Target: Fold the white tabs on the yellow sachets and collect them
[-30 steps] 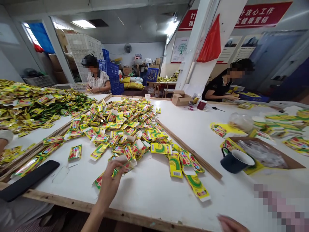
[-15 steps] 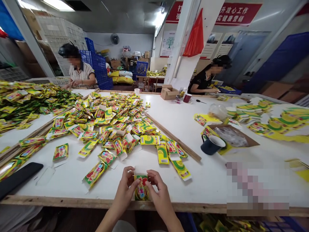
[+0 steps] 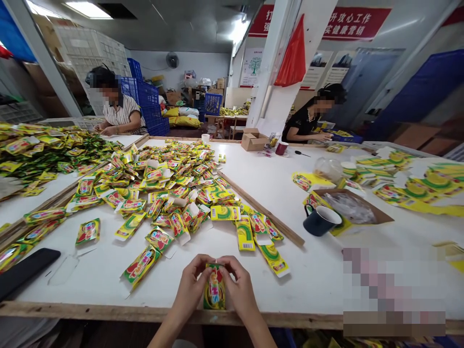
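Both my hands hold one small yellow-green packet (image 3: 214,290) upright over the near edge of the white table (image 3: 311,280). My left hand (image 3: 190,287) pinches its left side and my right hand (image 3: 238,287) pinches its right side, fingers curled at its top. A big loose heap of the same packets (image 3: 163,186) lies on the table just beyond my hands. The nearest loose packets lie flat a little ahead and to the left (image 3: 141,265).
A dark mug (image 3: 321,220) and an open cardboard tray (image 3: 353,207) stand at the right. A wooden strip (image 3: 261,209) runs diagonally across the table. A black phone (image 3: 25,270) lies at the left. Two people work at the far side.
My left hand took a packet from the heap and brought it to the near edge. My right hand joined it, and the white top flap is now folded down under my fingers.
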`<state>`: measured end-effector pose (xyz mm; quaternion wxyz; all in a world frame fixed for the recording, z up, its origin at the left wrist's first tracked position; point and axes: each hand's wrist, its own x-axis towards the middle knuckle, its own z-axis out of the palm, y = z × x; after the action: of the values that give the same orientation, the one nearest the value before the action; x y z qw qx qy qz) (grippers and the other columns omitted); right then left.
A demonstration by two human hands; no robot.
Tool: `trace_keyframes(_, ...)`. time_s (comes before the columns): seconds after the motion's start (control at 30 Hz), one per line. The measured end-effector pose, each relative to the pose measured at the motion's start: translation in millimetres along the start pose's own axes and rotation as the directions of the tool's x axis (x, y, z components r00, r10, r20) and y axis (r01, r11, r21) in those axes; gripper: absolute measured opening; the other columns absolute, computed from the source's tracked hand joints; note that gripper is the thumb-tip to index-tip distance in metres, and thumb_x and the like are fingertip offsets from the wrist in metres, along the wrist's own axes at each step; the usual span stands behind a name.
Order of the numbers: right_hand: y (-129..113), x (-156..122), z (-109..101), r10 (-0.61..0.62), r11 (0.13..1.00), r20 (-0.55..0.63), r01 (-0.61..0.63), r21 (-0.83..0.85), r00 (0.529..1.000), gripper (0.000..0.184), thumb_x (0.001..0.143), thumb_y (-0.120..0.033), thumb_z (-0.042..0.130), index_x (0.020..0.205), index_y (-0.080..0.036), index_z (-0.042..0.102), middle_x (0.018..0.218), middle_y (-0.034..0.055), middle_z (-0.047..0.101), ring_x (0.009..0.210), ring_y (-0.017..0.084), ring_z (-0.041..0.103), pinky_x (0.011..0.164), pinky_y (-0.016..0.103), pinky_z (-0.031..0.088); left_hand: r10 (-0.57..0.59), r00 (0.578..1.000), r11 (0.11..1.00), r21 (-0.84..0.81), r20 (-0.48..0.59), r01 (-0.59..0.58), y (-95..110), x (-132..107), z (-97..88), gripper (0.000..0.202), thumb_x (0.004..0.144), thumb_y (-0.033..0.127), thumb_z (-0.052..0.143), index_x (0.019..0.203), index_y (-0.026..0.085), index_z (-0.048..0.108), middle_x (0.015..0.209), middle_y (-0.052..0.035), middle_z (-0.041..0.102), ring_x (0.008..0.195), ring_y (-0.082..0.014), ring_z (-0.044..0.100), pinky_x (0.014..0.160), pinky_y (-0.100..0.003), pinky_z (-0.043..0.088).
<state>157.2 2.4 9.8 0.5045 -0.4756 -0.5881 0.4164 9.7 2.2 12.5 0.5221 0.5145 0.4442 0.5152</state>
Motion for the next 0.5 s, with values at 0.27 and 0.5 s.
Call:
trace_keyframes(0.27,-14.1,-0.1,-0.1,0.009,0.998,-0.007,-0.009,-0.056,1.0,0.019,0.088,-0.034,0.056,0.085,-0.018,0.066,0.085,0.0054,0.067,0.08,0.019,0.063,0.072,0.026,0.049,-0.014,0.999,0.991,0.132,-0.038,0.019,5.5,-1.0,2.2,0.017,0.082,0.031,0.062,0.09,0.016,0.066,0.084,-0.0051,0.07,0.078,-0.0201,0.064,0.073,-0.029,0.05)
trace_keyframes(0.5,-16.9,8.0,2.6,0.101,0.992,-0.04,-0.104,-0.073,0.994,0.024,0.084,-0.041,0.059,0.079,-0.018,0.064,0.073,0.0029,0.066,0.065,0.017,0.06,0.061,0.024,0.048,-0.059,0.991,0.992,0.1,-0.116,0.071,3.5,6.8,6.6,0.016,0.079,0.03,0.064,0.083,0.015,0.066,0.067,0.0009,0.063,0.064,-0.0152,0.057,0.061,-0.024,0.045)
